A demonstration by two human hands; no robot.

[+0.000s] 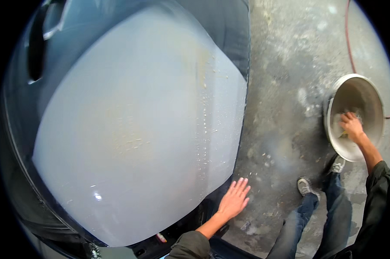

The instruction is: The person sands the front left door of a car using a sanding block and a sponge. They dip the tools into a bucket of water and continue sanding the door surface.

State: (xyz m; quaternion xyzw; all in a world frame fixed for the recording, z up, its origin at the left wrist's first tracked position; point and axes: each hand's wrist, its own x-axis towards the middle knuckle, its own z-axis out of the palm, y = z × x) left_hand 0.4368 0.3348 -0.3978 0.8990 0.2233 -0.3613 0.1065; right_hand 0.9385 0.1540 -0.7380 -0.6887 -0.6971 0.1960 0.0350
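Observation:
A car hood (147,108) with a large matte grey patch lies at my left, beaded with water drops and marked with faint tan smears. Just off its near right corner, my left hand (234,199) is open, palm down, fingers stretched out; whether it touches the hood's edge I cannot tell. Over on the right, my right hand (352,126) reaches down into a round, pale bucket (335,93). Its fingers curl downward and are slightly blurred. Something pale and yellowish shows beneath them, too unclear to name.
Stained concrete floor (285,129) runs between car and bucket. A red hose (348,39) trails behind the bucket. My shoes (305,185) and legs are close in front of it. A small red-and-white object (161,238) sits at the car's front edge.

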